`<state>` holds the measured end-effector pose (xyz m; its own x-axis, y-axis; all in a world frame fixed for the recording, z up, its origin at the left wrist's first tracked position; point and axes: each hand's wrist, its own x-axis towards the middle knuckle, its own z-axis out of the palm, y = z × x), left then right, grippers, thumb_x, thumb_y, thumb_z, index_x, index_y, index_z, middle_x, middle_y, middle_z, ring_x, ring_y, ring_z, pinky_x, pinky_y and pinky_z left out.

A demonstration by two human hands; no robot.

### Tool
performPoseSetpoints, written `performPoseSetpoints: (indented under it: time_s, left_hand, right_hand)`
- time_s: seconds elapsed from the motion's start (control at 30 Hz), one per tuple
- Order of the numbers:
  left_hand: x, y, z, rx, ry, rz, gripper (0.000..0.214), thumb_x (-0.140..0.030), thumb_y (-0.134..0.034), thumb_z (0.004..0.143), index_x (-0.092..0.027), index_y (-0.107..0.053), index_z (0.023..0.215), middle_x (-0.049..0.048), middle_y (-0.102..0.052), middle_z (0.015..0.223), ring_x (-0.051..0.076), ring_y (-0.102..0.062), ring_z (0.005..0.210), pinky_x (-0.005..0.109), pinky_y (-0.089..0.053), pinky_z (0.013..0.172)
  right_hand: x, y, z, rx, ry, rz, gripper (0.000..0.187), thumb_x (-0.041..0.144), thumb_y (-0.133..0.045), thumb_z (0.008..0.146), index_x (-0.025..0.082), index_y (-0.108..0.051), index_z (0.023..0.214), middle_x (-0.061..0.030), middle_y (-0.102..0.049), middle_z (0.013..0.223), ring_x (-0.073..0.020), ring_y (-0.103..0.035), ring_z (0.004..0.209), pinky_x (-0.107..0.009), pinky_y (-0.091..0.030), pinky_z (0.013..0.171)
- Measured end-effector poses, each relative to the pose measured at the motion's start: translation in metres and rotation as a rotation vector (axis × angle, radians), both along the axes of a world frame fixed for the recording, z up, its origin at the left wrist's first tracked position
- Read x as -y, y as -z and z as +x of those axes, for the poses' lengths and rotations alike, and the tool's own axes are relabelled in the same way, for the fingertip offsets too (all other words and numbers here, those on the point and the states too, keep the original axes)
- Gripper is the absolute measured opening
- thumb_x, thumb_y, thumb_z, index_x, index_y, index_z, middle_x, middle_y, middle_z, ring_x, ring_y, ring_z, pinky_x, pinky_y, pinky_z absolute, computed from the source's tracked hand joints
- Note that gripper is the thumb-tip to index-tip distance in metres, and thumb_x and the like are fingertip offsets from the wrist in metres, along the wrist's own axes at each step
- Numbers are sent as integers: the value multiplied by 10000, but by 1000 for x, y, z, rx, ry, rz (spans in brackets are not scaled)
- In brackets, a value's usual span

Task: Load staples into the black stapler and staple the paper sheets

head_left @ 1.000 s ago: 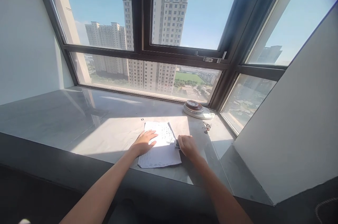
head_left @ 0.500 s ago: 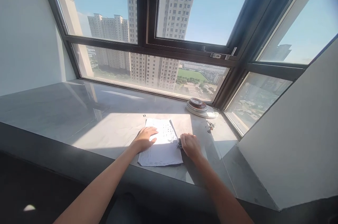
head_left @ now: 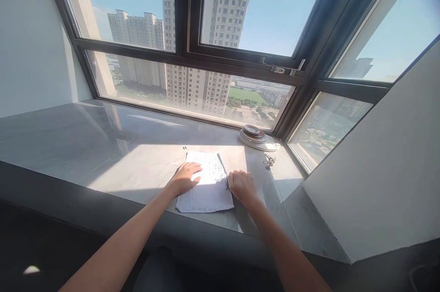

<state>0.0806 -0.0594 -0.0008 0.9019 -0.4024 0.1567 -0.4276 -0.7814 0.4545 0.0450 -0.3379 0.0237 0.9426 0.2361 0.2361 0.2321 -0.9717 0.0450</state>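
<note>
Right hand (head_left: 242,186) has shifted slightly toward the stack of white, dark-marked paper sheets (head_left: 209,198), covering more of the small dark object (head_left: 227,184) at the stack's right edge. Right hand is closed on that object. Left hand (head_left: 184,178) lies open, palm down, on the stack's left side. Stack rests on the grey, marble-patterned window ledge (head_left: 130,170)

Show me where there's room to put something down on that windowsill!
The biggest bare patch of the windowsill is between the left wall and the left hand. A smaller one lies between the right hand and the right wall. It's crowded around the papers, and in the far right corner, where a round stack sits near a metal thing.
</note>
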Motion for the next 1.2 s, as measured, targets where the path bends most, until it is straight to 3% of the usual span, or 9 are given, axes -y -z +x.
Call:
performPoseSetpoints:
  time_s: [0.4, 0.8, 0.97, 1.13, 1.2]
  left_hand:
    - [-2, 12, 8, 60, 2, 12, 469, -426, -523, 976, -323, -725, 1387, 12, -626, 1572, 308, -497, 1512, 493, -341, 1311]
    - [2, 8, -1, 98, 23, 72, 470, -374, -494, 987, -295, -684, 1410, 36, -619, 1572, 275, -510, 1496, 470, -350, 1302]
    - [3, 4, -3, 72, 21, 75, 470, -380, -482, 988, -288, -676, 1405, 39, -624, 1557, 271, -522, 1472, 468, -363, 1285]
    - [3, 5, -1, 36, 13, 61, 482, -424, -465, 1005, -279, -665, 1419, 51, -589, 1594, 297, -483, 1496, 506, -345, 1284]
    - [3, 6, 0, 25, 15, 76, 490, -439, -466, 1006, -276, -660, 1426, 53, -572, 1611, 302, -473, 1502, 514, -337, 1285]
  right_hand:
    - [-13, -10, -12, -77, 59, -107, 525, 251, -293, 1153, 153, -769, 951, -145, -745, 967, -280, -666, 962, -374, -404, 851]
    - [-24, -13, -14, -104, 103, -25, 536, 269, -330, 1129, 81, -812, 989, -257, -745, 1038, -369, -650, 1072, -467, -440, 930]
    - [-12, -12, -14, -98, 71, 75, 429, 257, -455, 1093, 149, -760, 811, -161, -744, 887, -284, -663, 929, -353, -428, 829]
    - [0, 3, -9, -29, 182, 225, 638, 253, -180, 1138, 159, -706, 790, -104, -704, 821, -212, -599, 735, -296, -343, 662]
    - [3, 7, -4, -25, 221, 264, 667, 273, -153, 1133, 163, -680, 739, -102, -682, 784, -206, -566, 697, -299, -317, 642]
